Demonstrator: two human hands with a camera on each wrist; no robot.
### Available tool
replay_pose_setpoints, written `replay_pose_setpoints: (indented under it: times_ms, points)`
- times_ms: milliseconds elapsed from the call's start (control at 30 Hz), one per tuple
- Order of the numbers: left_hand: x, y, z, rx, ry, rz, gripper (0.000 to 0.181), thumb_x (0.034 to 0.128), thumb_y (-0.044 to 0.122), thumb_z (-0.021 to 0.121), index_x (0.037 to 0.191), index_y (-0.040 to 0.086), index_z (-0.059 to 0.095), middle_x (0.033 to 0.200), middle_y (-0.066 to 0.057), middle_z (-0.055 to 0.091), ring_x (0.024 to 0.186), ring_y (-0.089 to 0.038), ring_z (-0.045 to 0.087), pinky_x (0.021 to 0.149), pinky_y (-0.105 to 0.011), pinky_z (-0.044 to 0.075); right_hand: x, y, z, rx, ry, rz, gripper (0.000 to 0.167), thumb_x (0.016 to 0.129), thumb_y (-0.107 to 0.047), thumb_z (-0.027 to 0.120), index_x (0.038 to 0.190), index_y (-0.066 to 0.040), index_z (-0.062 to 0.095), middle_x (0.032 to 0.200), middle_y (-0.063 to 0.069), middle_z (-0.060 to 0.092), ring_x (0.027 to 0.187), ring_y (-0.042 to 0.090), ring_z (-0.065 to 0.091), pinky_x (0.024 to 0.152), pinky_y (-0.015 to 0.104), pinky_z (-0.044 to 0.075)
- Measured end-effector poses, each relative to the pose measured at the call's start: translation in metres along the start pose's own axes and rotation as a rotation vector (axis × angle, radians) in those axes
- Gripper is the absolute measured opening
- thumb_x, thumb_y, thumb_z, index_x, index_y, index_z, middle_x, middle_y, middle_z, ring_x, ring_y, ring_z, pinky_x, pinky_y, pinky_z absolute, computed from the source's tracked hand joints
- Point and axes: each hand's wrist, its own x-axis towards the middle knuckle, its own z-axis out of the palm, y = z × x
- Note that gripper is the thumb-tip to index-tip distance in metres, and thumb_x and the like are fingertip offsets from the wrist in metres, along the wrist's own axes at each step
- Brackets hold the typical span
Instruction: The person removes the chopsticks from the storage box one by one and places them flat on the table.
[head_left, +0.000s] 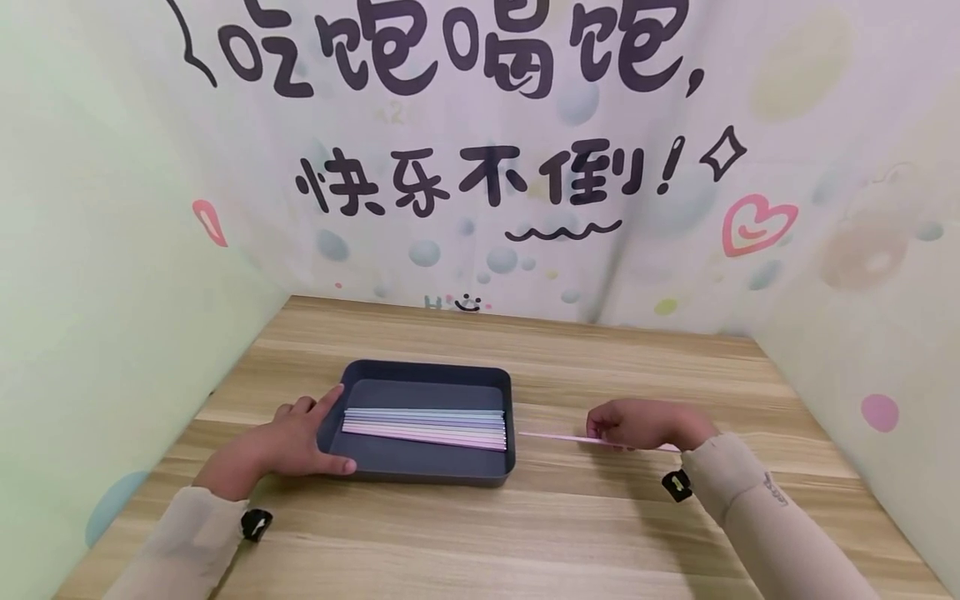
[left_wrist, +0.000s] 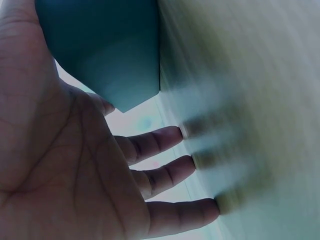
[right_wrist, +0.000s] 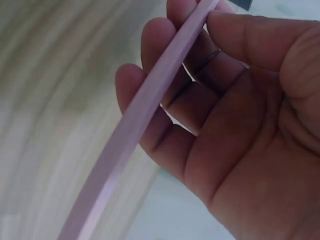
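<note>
A dark blue-grey tray (head_left: 420, 468) stands on the table, with several thin sticks (head_left: 427, 427) in pale green, blue and pink lying lengthwise in it. My left hand (head_left: 296, 442) rests at the tray's left end, thumb at the near rim and forefinger at the far left corner; in the left wrist view, the other fingers of the hand (left_wrist: 75, 165) touch the table beside the tray's wall (left_wrist: 110, 55). Right of the tray, my right hand (head_left: 637, 423) pinches a pink stick (head_left: 558, 437), which crosses its curled fingers (right_wrist: 157, 47) in the right wrist view (right_wrist: 145, 105).
The wood-patterned table (head_left: 525, 533) reaches back to a printed cloth (head_left: 480, 258) with large dark characters and coloured spots. Pale walls stand at the left (head_left: 112, 275) and right (head_left: 885, 333).
</note>
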Motion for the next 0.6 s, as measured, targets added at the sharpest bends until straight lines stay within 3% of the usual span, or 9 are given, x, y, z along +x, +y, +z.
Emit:
replay_pose_setpoints:
  times_ms: [600]
  points:
    - [0.002, -0.001, 0.001, 0.003, -0.008, -0.021, 0.127, 0.0695, 0.07, 0.077, 0.157, 0.004, 0.012, 0.136, -0.039, 0.035, 0.12, -0.056, 0.037, 0.085, -0.067, 0.044, -0.01, 0.001, 0.021, -0.058, 0.022, -0.088, 0.026, 0.092, 0.009, 0.047, 0.088, -0.011, 0.063, 0.074, -0.007, 0.049, 0.066, 0.004, 0.044, 0.064, 0.024, 0.037]
